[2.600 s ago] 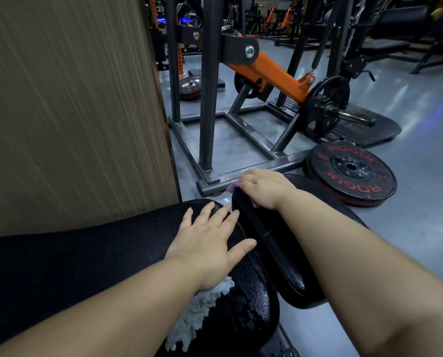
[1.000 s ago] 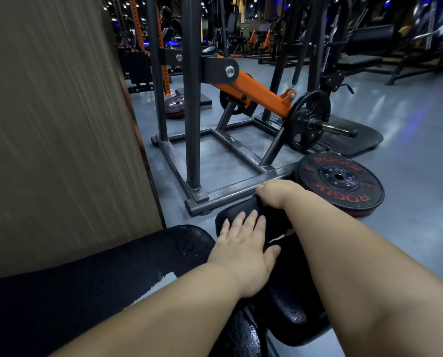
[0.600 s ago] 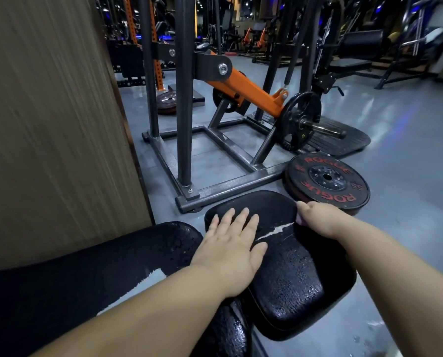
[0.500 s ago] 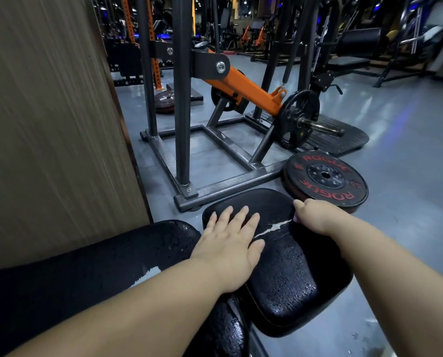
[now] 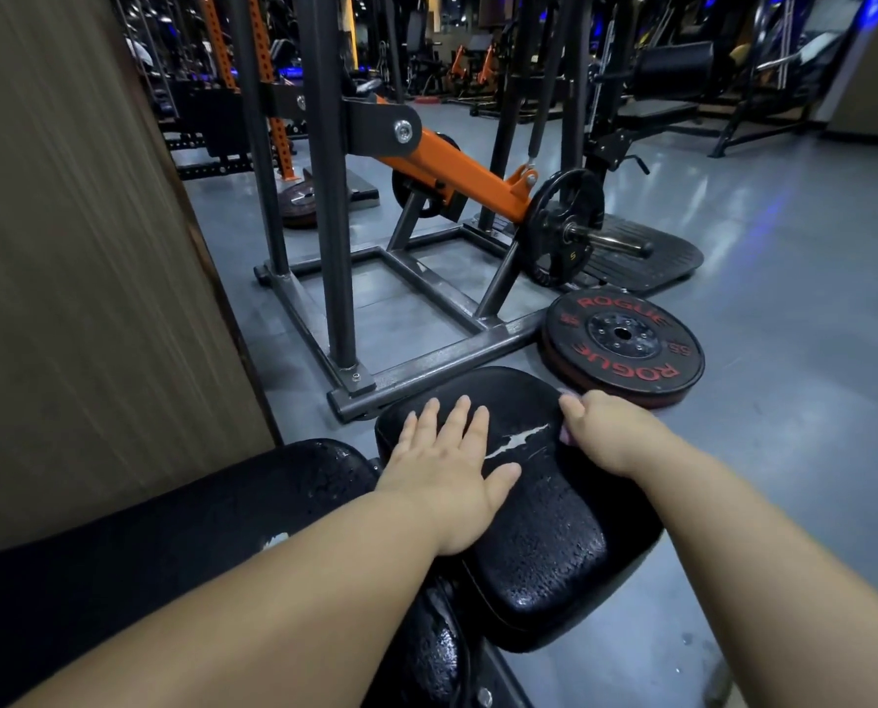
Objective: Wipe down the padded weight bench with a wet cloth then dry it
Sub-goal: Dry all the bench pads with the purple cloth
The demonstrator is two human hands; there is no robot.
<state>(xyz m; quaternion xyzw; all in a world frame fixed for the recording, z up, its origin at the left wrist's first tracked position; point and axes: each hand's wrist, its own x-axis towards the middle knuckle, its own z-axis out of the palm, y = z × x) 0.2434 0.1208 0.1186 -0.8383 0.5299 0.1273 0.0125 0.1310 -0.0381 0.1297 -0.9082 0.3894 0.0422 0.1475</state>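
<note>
below, left hand (image 5: pixel 447 467) lies flat, fingers spread, on the wet seat pad (image 5: pixel 539 528); right hand (image 5: pixel 603 434) is closed over a pink cloth (image 5: pixel 565 437) at the pad's far right edge. likely risk: the cloth snags the cracked vinyl (image 5: pixel 516 439) and widens it.

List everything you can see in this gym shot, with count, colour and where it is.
seat pad: one, black, wet, torn, centre
back pad: one, black, lower left
cloth: one, pinkish, mostly hidden under right hand
bumper plate: one, black with red lettering, flat on floor
machine frame: one, dark grey, orange arm
small plate: one, black, on the arm's sleeve
wall panel: one, brown, left
left hand: flat on seat pad
right hand: closed on cloth
</note>
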